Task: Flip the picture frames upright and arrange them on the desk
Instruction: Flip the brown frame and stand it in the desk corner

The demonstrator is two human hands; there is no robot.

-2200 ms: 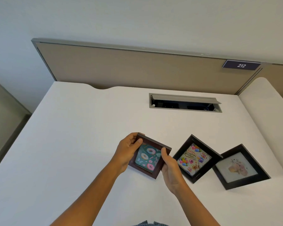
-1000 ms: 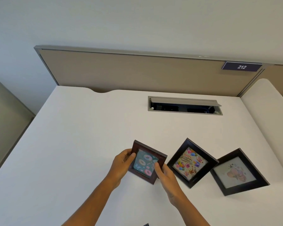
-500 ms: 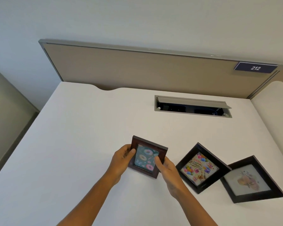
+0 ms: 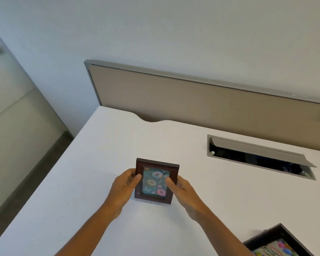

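Head view: the brown frame [image 4: 156,181] stands nearly upright on the white surface [image 4: 78,182], toward its left edge. The left hand [image 4: 123,189] grips its left side, the right hand [image 4: 183,191] its right, thumbs on the front. A black frame [image 4: 277,243] lies at the surface's near right edge.

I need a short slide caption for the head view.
Both hands, left and right, hold a doughnut-print frame on the desk.
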